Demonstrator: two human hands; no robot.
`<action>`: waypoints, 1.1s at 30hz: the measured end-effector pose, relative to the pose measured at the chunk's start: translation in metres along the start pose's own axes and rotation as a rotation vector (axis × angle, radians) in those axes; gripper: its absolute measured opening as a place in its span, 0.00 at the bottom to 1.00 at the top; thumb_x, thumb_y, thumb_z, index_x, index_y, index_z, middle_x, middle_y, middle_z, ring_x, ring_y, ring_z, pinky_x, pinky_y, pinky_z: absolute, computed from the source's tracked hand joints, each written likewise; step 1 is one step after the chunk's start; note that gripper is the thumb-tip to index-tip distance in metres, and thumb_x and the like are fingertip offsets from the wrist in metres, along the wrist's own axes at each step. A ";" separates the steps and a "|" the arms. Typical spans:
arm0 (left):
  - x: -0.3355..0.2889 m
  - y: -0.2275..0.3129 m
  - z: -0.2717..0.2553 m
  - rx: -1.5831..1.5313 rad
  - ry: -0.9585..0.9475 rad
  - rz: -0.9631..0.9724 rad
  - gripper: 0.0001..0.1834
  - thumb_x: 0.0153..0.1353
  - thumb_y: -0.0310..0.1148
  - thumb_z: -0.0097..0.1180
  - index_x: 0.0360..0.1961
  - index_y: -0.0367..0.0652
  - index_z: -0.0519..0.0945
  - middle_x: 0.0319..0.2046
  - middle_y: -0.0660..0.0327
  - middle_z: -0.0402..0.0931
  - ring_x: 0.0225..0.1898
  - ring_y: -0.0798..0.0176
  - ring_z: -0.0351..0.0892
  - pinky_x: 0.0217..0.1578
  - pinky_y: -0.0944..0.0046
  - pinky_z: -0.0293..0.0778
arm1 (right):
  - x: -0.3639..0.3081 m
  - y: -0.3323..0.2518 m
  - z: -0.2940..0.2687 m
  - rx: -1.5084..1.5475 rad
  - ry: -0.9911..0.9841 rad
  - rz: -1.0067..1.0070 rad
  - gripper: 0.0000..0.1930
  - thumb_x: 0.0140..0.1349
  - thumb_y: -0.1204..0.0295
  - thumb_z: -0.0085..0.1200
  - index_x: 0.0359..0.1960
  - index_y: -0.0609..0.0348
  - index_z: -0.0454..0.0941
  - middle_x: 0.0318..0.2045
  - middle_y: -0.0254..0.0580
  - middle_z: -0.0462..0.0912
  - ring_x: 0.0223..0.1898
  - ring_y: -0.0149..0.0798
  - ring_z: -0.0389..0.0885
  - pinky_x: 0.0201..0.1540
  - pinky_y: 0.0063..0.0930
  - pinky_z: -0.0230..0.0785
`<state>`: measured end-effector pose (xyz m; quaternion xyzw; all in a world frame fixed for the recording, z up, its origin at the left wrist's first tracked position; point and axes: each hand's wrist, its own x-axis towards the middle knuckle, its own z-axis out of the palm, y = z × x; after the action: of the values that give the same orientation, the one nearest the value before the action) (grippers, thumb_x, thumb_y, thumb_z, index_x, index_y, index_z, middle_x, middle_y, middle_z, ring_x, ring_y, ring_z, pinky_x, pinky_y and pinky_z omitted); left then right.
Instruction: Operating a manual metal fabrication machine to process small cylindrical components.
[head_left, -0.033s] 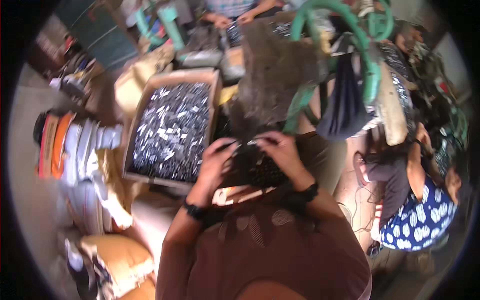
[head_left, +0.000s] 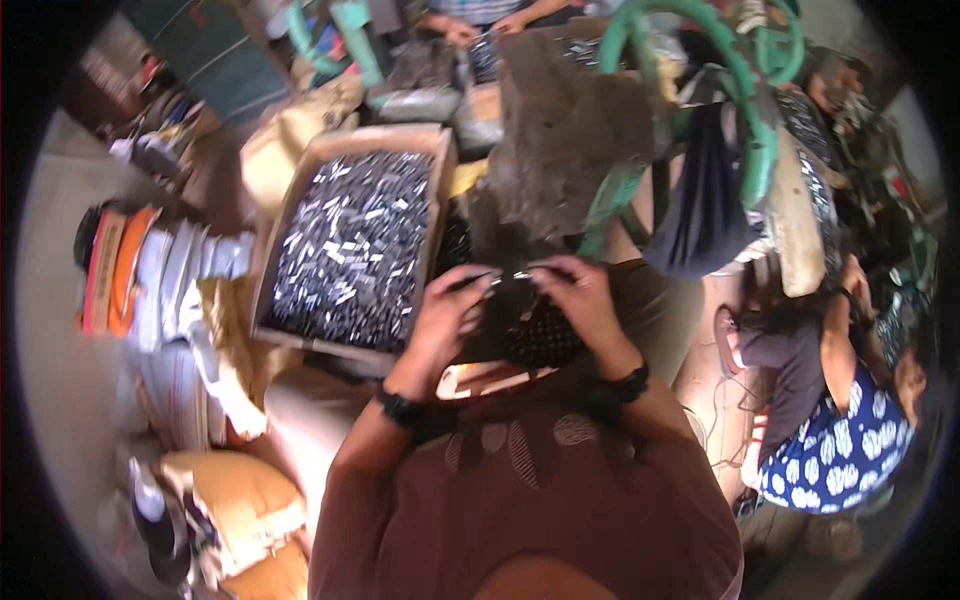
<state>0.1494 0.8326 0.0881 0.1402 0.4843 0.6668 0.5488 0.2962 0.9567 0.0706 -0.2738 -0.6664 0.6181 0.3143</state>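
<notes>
My left hand (head_left: 452, 308) is closed in a pinch, a small dark strip (head_left: 474, 283) with a shiny end between thumb and fingertips. Facing it, my right hand (head_left: 582, 298) pinches something small and bright that blur keeps me from naming. Both sets of fingertips are at the lower end of a dark, worn machine part (head_left: 500, 235), below a brown metal plate (head_left: 575, 125). To the left of my left hand stands a shallow cardboard box (head_left: 447, 170) holding many small black, glinting pieces (head_left: 350, 250). A dark heap of small pieces (head_left: 540, 335) is under my right hand.
A green curved machine frame (head_left: 765, 150) with a dark cloth (head_left: 700, 215) hanging from it rises at right. A co-worker in a blue patterned garment (head_left: 840, 450) sits at right; another's hands (head_left: 462, 33) work across. Stacked bundles (head_left: 160, 285) and a brown sack (head_left: 235, 495) are at left.
The whole view has shifted slightly, the box and machine appearing a little further right. My hands keep their pinching pose by the machine part.
</notes>
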 end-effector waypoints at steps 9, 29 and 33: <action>0.009 -0.028 0.037 -0.078 -0.060 0.004 0.07 0.56 0.24 0.53 0.37 0.40 0.76 0.22 0.66 0.72 0.12 0.81 0.53 0.09 0.80 0.46 | -0.017 0.003 -0.029 0.080 0.044 0.103 0.07 0.54 0.72 0.56 0.33 0.63 0.79 0.19 0.28 0.75 0.20 0.18 0.68 0.22 0.14 0.61; 0.015 -0.032 0.015 -0.011 -0.310 -0.087 0.08 0.56 0.27 0.54 0.36 0.43 0.71 0.21 0.66 0.70 0.12 0.80 0.57 0.11 0.79 0.48 | -0.014 0.004 -0.027 0.284 -0.241 0.270 0.07 0.56 0.71 0.54 0.32 0.62 0.76 0.22 0.33 0.77 0.22 0.24 0.72 0.23 0.18 0.64; 0.026 -0.037 0.005 -0.081 -0.344 -0.098 0.08 0.55 0.28 0.55 0.36 0.42 0.71 0.20 0.65 0.71 0.12 0.80 0.56 0.10 0.79 0.46 | -0.018 -0.008 -0.025 0.126 -0.189 0.235 0.08 0.56 0.71 0.54 0.33 0.64 0.76 0.23 0.34 0.77 0.23 0.28 0.74 0.26 0.21 0.68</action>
<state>0.1660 0.8551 0.0518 0.2063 0.3624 0.6243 0.6606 0.3266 0.9586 0.0775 -0.2704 -0.6163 0.7142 0.1922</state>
